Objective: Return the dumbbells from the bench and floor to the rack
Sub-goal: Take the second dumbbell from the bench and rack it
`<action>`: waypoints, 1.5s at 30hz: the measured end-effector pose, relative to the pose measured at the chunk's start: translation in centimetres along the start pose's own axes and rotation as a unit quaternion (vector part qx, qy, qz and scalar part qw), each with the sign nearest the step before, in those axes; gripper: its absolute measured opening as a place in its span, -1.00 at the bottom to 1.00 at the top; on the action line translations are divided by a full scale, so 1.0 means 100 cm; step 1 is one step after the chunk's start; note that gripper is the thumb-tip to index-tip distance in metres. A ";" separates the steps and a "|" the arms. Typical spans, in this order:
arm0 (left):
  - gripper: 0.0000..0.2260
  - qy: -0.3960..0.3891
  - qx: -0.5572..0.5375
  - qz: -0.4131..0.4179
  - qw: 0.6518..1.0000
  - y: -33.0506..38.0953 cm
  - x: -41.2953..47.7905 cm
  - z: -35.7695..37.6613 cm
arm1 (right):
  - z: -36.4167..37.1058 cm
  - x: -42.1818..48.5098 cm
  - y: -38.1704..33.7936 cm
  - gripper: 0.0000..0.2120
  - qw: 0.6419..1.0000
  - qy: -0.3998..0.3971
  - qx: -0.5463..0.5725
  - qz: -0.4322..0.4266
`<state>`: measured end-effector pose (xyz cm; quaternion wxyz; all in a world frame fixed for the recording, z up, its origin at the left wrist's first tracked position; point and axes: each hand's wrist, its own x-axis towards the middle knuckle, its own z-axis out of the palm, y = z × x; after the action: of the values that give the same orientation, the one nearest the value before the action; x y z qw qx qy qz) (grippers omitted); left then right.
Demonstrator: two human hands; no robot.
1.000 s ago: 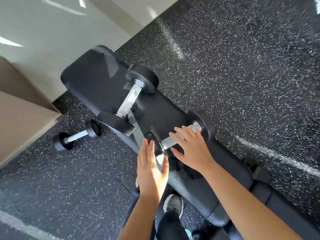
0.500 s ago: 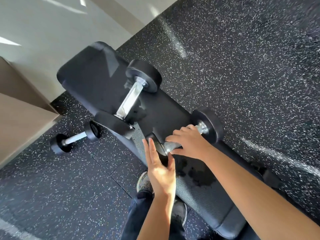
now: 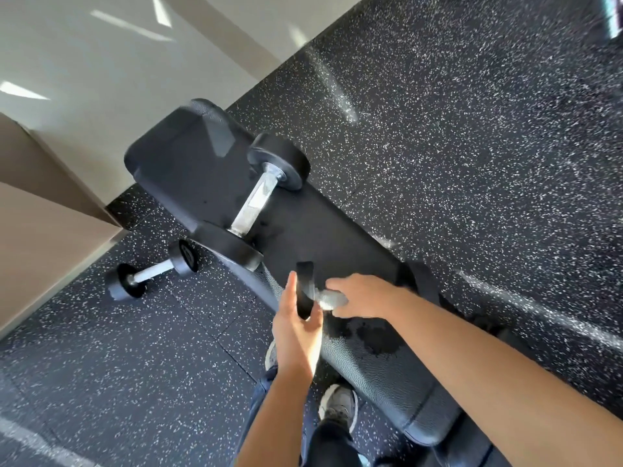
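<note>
Dumbbell (image 3: 305, 281) at bench (image 3: 337, 237) edge, R hand (image 3: 367, 296)

The bench (image 3: 337, 237) is black, the floor (image 3: 472, 146) black flecked with white, the dumbbells (image 3: 251, 203) black-headed with silver handles, the wall (image 3: 101, 62) cream.

A single wide-angle camera on the head looks steeply down over the counter (image 3: 337, 237) from close by, with floor (image 3: 472, 146) all around it; the edges look somewhat smeared.
</note>
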<state>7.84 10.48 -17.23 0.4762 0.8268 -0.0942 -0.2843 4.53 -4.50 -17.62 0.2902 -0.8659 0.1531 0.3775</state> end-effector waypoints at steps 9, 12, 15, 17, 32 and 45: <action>-0.42 -0.154 0.101 0.225 0.957 0.107 -0.041 -0.042 | -0.003 -0.121 -0.031 -0.57 0.947 0.095 0.290 0.100; -0.49 -0.154 0.121 0.261 0.945 0.142 -0.055 -0.048 | -0.019 -0.165 -0.041 -0.56 0.928 0.120 0.338 0.101; -0.57 -0.152 0.128 0.293 0.935 0.177 -0.068 -0.053 | -0.038 -0.210 -0.050 -0.58 0.911 0.140 0.376 0.098; -0.60 -0.162 0.123 0.296 0.933 0.201 -0.078 -0.054 | -0.051 -0.240 -0.055 -0.55 0.897 0.144 0.406 0.101; -0.66 -0.370 0.093 0.378 0.844 0.329 -0.144 -0.022 | -0.052 -0.399 -0.076 -0.56 0.709 0.267 0.641 0.124; -0.64 -0.615 0.116 0.458 0.631 0.381 -0.243 0.048 | 0.011 -0.490 -0.111 -0.61 0.444 0.499 0.703 0.244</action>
<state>-10.38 -2.85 22.23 0.2772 0.3589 -0.7640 -0.4590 -23.46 7.10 22.47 0.5690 -0.3317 0.6896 -0.3013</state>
